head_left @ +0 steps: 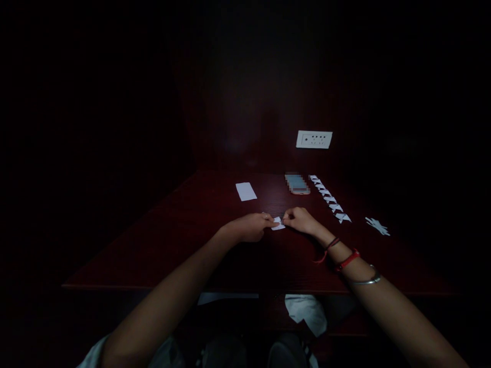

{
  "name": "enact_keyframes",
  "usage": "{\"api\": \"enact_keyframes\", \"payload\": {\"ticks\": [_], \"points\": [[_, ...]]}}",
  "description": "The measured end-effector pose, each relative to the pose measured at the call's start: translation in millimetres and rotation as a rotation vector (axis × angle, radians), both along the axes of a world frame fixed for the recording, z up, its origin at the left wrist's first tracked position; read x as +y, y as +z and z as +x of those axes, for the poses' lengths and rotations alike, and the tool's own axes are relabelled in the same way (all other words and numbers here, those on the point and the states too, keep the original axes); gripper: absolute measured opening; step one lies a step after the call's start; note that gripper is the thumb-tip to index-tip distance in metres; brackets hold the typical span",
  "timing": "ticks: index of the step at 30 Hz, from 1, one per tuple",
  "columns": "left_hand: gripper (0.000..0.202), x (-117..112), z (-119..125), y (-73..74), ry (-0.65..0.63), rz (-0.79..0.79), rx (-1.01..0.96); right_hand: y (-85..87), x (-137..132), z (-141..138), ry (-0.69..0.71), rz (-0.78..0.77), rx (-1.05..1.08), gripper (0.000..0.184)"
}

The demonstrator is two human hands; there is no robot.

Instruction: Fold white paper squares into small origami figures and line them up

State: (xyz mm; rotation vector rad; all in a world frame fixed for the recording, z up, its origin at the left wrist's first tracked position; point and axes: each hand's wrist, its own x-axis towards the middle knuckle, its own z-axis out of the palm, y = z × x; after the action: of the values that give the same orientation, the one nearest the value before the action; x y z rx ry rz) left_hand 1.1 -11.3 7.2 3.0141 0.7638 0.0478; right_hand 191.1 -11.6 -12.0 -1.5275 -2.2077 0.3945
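A small piece of white paper (278,225) lies between my two hands, low over the dark red table. My left hand (253,226) pinches its left side, thumb on top. At its right edge, the fingers of my right hand (301,221) are pinched together on the paper. To the right, a row of folded white paper pieces (330,200) runs away from me. A flat white sheet of paper (246,191) lies beyond my left hand.
A phone (296,184) with a blurred screen lies toward the back of the table (161,245). Several thin white strips (378,226) are piled at the right. A socket panel (314,139) is on the wall. White material (306,312) shows below the front edge.
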Motion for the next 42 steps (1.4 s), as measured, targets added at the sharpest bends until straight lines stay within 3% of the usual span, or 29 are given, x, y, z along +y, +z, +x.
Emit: {"api": "enact_keyframes", "payload": {"ticks": [11, 16, 18, 21, 23, 26, 35, 38, 42], "points": [[0.045, -5.9, 7.9, -1.3, 0.119, 0.090, 0.074, 1.6, 1.2, -3.5, -0.118, -0.062, -0.028, 0.013], [0.045, -4.5, 7.8, -4.3, 0.104, 0.129, 0.060, -0.3, -1.1, -0.9, -0.099, -0.015, -0.015, 0.012], [0.045, -4.1, 7.3, -4.7, 0.090, 0.136, 0.055, 1.1, -3.3, 3.1, -0.029, 0.082, -0.013, 0.013], [0.045, -5.3, 7.1, -3.3, 0.099, 0.121, 0.061, 6.0, -8.2, 9.9, 0.198, 0.243, -0.083, 0.019], [0.045, -6.8, 7.3, -1.9, 0.113, 0.104, 0.062, 9.5, -12.0, 12.9, 0.331, 0.262, -0.170, 0.023], [0.042, -8.2, 7.4, -0.6, 0.116, 0.064, 0.036, 13.4, -17.6, 13.6, 0.395, 0.247, -0.289, 0.029], [0.046, -9.1, 5.1, 1.2, 0.130, -0.037, 0.038, 16.5, -24.7, 9.2, 0.291, 0.236, -0.445, 0.029], [0.048, -10.9, 4.1, 1.8, 0.142, -0.034, 0.051, 14.1, -21.6, 14.8, 0.243, 0.230, -0.422, 0.029], [0.047, -10.9, 2.8, 0.8, 0.122, -0.004, 0.055, 12.3, -16.0, 21.4, 0.279, 0.216, -0.305, 0.030]]}}
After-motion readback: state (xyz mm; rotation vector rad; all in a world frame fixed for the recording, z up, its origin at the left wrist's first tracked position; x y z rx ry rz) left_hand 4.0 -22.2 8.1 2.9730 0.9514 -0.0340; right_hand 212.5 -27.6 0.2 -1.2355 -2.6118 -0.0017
